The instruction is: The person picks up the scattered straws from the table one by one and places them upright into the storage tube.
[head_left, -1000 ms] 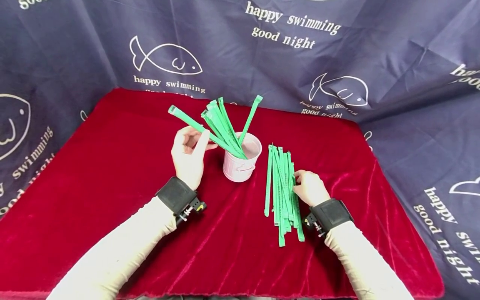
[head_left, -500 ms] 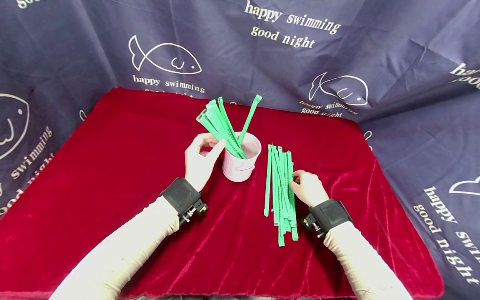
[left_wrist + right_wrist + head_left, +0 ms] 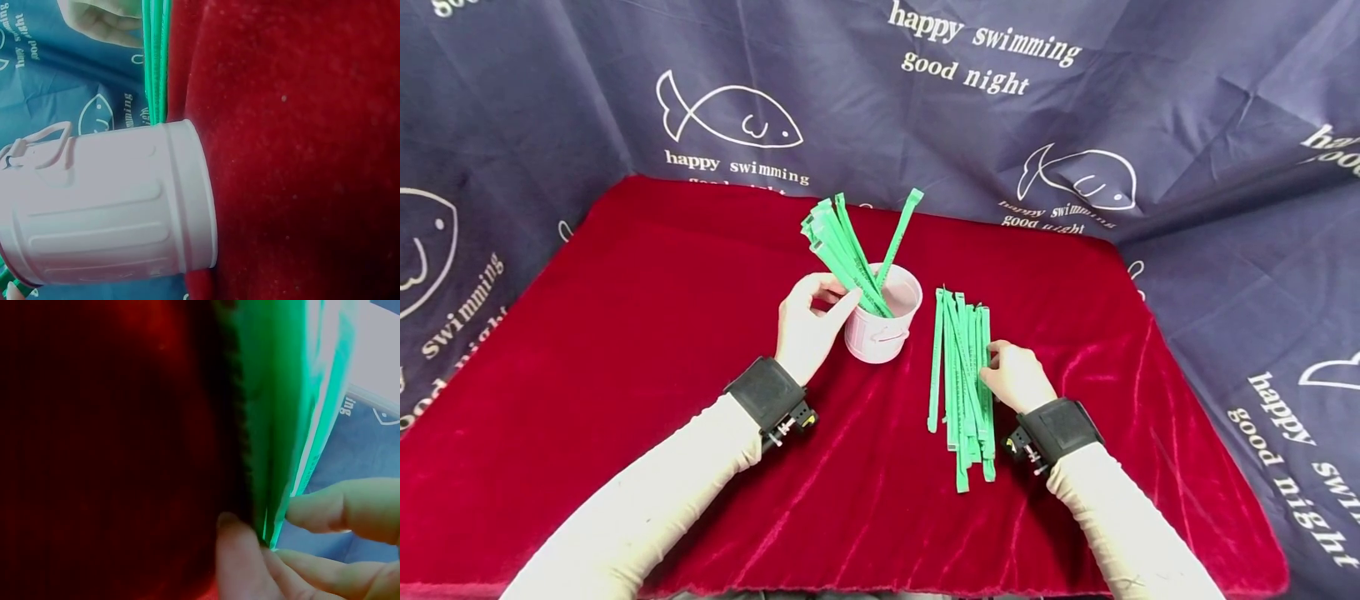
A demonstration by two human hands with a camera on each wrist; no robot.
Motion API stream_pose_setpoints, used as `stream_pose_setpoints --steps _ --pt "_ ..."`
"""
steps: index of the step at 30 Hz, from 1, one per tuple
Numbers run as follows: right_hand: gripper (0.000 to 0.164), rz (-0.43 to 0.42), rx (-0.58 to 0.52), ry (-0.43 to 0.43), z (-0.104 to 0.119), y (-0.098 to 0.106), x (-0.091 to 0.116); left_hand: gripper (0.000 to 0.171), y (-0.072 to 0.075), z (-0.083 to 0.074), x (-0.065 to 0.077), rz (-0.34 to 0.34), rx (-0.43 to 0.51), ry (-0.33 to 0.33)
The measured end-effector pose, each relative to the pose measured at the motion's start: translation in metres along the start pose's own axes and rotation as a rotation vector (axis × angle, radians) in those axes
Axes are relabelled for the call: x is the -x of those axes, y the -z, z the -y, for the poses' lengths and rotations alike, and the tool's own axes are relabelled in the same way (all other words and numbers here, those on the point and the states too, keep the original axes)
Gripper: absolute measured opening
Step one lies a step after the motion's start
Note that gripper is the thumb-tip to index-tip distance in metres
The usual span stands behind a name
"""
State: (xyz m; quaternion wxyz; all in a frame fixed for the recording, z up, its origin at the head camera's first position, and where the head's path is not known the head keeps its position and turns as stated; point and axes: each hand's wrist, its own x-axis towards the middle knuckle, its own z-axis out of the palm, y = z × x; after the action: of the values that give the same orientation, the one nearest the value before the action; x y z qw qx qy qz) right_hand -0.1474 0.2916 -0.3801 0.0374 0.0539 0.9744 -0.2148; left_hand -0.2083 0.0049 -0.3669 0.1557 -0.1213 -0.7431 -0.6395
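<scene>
A small pale pink bucket (image 3: 872,342) stands upright with several long, thin green stick packets (image 3: 842,237) leaning in it, most to the left and one to the right. My left hand (image 3: 805,329) is at the bucket's left rim, thumb and fingers pinching the nearest packet. In the left wrist view the bucket (image 3: 100,206) fills the left side, and only a fingertip (image 3: 14,291) shows. My right hand (image 3: 1018,375) holds the right edge of a loose pile of green stick packets (image 3: 958,375). The right wrist view shows these packets (image 3: 275,425) between thumb and fingers.
Red velvet cloth (image 3: 700,483) covers the table and wrinkles near the front. A blue curtain (image 3: 865,100) with white fish and lettering hangs behind and at the sides. Both wrists wear black camera bands, the left band (image 3: 765,392) close to the bucket's near side.
My left hand has moved right to the bucket, swinging its packet in against the others. At the pile, the outermost packets have shifted left, closer to the rest, with my right hand beside them.
</scene>
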Motion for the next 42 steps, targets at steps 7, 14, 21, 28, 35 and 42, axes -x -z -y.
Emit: stream_pose_setpoints --steps 7,14,21,28,35,42 --pt "0.052 -0.007 -0.039 -0.003 0.001 0.001 0.001 0.020 0.000 0.002 0.000 0.011 -0.007 0.006" --pt "0.050 -0.065 -0.057 0.004 0.004 0.002 0.004 0.026 0.000 0.003 0.001 -0.009 -0.004 -0.022" --pt "0.046 -0.122 -0.179 0.017 0.010 0.004 0.005 0.028 -0.001 0.003 0.004 -0.008 0.024 0.005" --pt "0.044 -0.184 -0.343 0.092 0.023 0.006 0.009 0.016 -0.005 0.001 0.007 0.032 0.110 0.089" --pt "0.039 -0.229 -0.462 0.173 0.045 0.007 0.017 0.015 -0.009 -0.001 0.011 0.069 0.161 0.068" --pt "0.036 -0.220 -0.524 0.243 0.067 0.008 0.026 0.017 -0.012 -0.007 0.015 0.124 0.114 0.049"
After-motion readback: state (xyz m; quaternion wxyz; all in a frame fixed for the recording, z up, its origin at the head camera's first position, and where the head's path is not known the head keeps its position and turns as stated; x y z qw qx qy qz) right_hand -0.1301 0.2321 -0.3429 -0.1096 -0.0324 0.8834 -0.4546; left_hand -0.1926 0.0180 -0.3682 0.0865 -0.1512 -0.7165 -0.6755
